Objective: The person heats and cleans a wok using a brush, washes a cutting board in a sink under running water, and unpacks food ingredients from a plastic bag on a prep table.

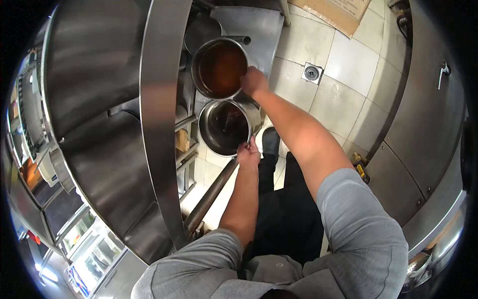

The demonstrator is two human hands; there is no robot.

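Observation:
Two round steel pots stand close together below me, their rims touching or nearly so. The farther pot point(219, 70) has a reddish-brown inside; whether that is liquid or residue I cannot tell. My right hand point(255, 82) is closed at its right side, fingers curled at the rim. The nearer pot point(225, 128) is tilted, its mouth turned toward me and its inside dark and shiny. My left hand point(248, 152) pinches its near right rim, the thumb and fingers pressed over the edge.
On the left runs a steel counter point(162, 114) with deep basins. A metal shelf point(249, 30) lies beyond the pots. The tiled floor point(343, 60) has a square drain point(312, 73). Steel cabinet doors point(423, 99) line the right. A cardboard box point(338, 12) lies at the top.

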